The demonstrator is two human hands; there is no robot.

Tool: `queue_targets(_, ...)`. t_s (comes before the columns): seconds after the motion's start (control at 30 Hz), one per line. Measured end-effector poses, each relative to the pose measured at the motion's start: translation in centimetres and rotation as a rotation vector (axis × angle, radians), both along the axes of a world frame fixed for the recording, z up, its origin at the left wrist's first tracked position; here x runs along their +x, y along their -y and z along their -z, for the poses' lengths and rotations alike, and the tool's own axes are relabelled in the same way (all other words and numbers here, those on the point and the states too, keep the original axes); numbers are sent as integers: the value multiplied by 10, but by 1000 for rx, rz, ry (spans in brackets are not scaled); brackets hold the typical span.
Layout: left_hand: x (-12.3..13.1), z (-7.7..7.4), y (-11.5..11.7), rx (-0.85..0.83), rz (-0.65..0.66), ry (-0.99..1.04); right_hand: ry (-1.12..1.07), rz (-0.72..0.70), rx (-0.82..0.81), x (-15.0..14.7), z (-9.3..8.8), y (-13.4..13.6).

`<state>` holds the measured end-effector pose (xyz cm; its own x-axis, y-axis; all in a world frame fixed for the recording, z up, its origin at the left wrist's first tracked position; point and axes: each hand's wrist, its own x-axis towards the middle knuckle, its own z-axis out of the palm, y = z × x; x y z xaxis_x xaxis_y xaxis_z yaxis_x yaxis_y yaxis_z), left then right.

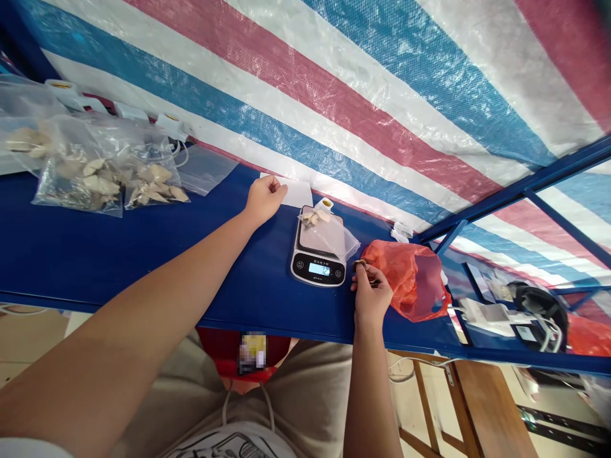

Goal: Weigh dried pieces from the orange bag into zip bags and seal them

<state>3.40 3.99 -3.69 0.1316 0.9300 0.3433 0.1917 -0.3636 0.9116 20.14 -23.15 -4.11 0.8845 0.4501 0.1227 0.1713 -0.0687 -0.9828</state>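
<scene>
1. The left hand (pixel 267 198) is hovering by a white paper sheet (pixel 298 193), fingers curled narrow (whether around anything, I cannot tell).
2. The right hand (pixel 372 289) is pinching small dark pieces (pixel 360 263) beside the crumpled red plastic bag (pixel 392 280).
3. A clear plastic bag (pixel 329 235) of pale slices (pixel 321 217) is lying on the black-and-silver electronic scale (pixel 310 254).

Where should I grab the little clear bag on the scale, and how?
Pinch the loose right corner of the clear bag, probably coming from the right: it pokes past the right edge of the scale, while the pale pieces bunch at the far left end.
</scene>
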Motion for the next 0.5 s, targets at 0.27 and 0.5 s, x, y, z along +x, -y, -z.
queue_targets(0.27, -1, -3, 2, -5, 5, -19, 61, 33, -35, 4, 7, 0)
queue_targets(0.5, -1, -7, 2, -35, 16, -9, 66, 2, -100, 7, 6, -2)
